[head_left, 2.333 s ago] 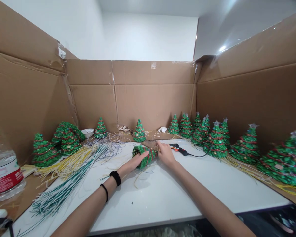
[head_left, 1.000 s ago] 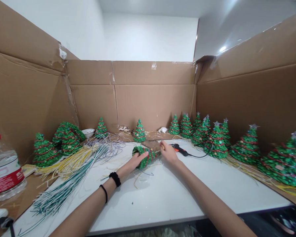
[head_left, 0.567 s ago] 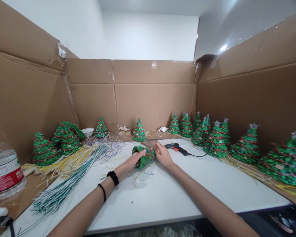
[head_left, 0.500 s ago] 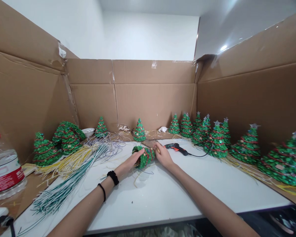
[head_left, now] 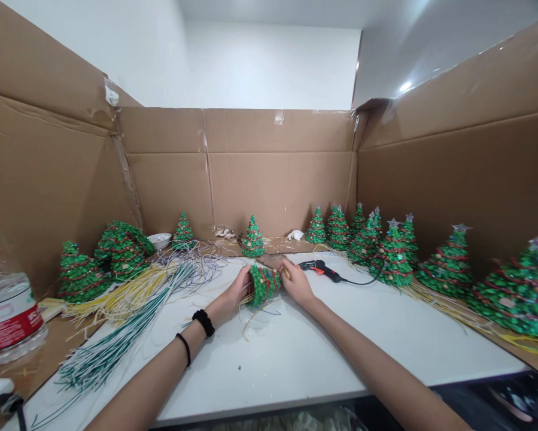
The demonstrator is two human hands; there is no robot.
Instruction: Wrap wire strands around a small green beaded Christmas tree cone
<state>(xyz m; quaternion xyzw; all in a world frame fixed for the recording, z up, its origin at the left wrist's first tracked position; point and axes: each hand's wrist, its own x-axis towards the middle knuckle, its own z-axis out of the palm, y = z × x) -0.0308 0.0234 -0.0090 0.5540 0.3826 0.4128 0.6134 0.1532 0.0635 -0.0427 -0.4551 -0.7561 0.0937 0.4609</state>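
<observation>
A small green tinsel Christmas tree (head_left: 263, 284) with red garland lies on its side between my hands, over the white tabletop. My left hand (head_left: 238, 288) grips its left end, the fingers partly hidden behind it. At the other end, my right hand (head_left: 298, 286) is closed around the tan handle of a tool with a flat, brownish blade (head_left: 272, 261); its exact kind is unclear. Loose thin strands hang below the tree. Just right of my right hand lies a black and orange glue gun (head_left: 320, 269) with its cord.
Finished-looking trees with stars (head_left: 394, 254) line the right side; other trees (head_left: 82, 275) stand left and at the back. Bundles of green-white wires (head_left: 125, 335) and yellow strands (head_left: 116, 299) cover the left. A water bottle (head_left: 8, 311) stands far left. Cardboard walls (head_left: 251, 173) enclose the table.
My left thumb has come off the top of the tree, and that hand has shifted left to its end. More of the tree's side shows. My right hand has barely moved.
</observation>
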